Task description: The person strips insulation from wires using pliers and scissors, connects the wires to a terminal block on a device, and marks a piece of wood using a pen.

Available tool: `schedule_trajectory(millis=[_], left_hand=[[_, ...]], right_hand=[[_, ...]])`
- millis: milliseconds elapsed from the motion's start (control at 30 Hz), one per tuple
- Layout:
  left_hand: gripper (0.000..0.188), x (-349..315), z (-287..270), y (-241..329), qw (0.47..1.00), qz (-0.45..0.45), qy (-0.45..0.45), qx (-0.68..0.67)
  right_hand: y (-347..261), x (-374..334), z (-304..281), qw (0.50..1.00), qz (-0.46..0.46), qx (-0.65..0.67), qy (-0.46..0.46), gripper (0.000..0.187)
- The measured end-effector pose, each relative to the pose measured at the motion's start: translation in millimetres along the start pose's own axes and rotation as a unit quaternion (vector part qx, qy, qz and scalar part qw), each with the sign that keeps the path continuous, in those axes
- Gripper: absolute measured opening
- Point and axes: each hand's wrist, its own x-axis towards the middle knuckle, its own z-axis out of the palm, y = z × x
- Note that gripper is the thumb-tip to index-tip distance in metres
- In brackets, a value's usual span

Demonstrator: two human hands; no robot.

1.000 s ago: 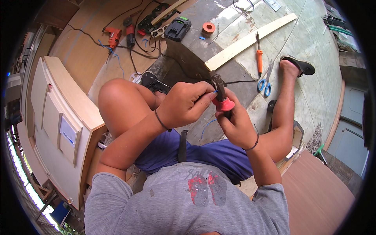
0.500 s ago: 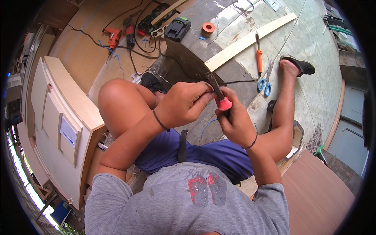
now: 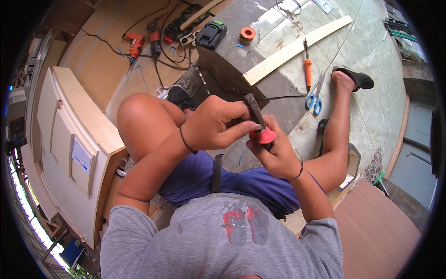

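Note:
My right hand is closed around the red and black handle of a chisel-like tool. Its dark, flat metal blade points up and away from me. Pressed together beside the blade are the fingers and thumb of my left hand, the thumb tip meeting the blade near the handle. Whatever lies in that pinch, perhaps a thin wire, is too hidden to make out. A thin pale-and-dark strand shows beyond my left hand.
Beyond my hands lie a wooden strip, an orange-handled soldering iron, blue scissors, a black battery pack and a copper-coloured roll. Farther left are a red-orange drill and tangled cords. A white cabinet stands left.
My left thumb has moved onto the blade near the handle. The tool and my right hand have shifted slightly left and toward me, and the thin strand has swung.

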Motion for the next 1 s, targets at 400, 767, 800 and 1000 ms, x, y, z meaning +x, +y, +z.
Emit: schedule_trajectory(millis=[400, 767, 800, 1000], left_hand=[[0.005, -3, -3, 4, 0.999, 0.044, -0.019, 0.006], [0.003, -3, -4, 6, 0.998, 0.058, -0.019, 0.013], [0.003, -3, -5, 6, 0.998, 0.063, -0.021, 0.014], [0.005, -3, -2, 8, 0.998, 0.061, -0.026, -0.002]], right_hand=[[-2, -3, -11, 0.987, 0.047, 0.107, -0.114, 0.045], [1, -3, -15, 0.977, 0.060, 0.146, -0.144, 0.049], [2, -3, -17, 0.977, 0.060, 0.147, -0.143, 0.049], [0, -3, -26, 0.967, 0.088, 0.161, -0.179, 0.049]])
